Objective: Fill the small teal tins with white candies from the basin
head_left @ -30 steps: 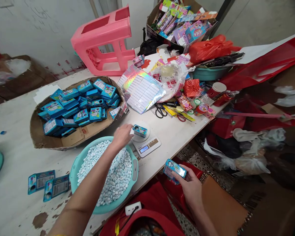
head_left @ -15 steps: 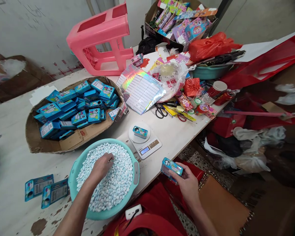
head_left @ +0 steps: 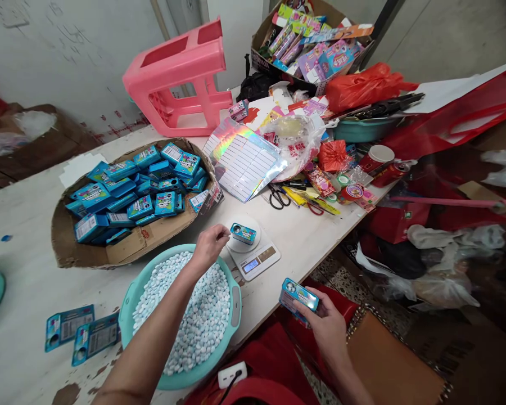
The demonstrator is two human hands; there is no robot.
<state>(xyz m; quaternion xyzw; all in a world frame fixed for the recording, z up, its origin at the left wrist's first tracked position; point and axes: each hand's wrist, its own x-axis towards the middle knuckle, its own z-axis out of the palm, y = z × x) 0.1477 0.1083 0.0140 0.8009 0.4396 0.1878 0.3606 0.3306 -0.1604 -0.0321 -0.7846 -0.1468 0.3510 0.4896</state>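
Observation:
My left hand (head_left: 211, 245) is pinched closed just left of the small blue box (head_left: 243, 233), which lies on the round plate of the white scale (head_left: 261, 262). Whatever its fingertips hold is too small to make out clearly. Below that hand is the teal basin (head_left: 235, 306) of pale blue and white candies (head_left: 206, 315). My right hand (head_left: 325, 315) grips a blue candy box (head_left: 298, 297) at the table's front edge, its round window facing up.
A cardboard tray (head_left: 135, 244) of blue boxes stands behind the basin. Two flattened blue boxes (head_left: 96, 337) lie left. Farther back are a pink stool (head_left: 177, 73), shiny sheets (head_left: 247, 160), scissors (head_left: 279, 197) and a carton of colourful packages (head_left: 320, 84).
My left hand has risen out of the candies and moved right, up beside the scale. My right hand still holds its box. The whole view has shifted slightly.

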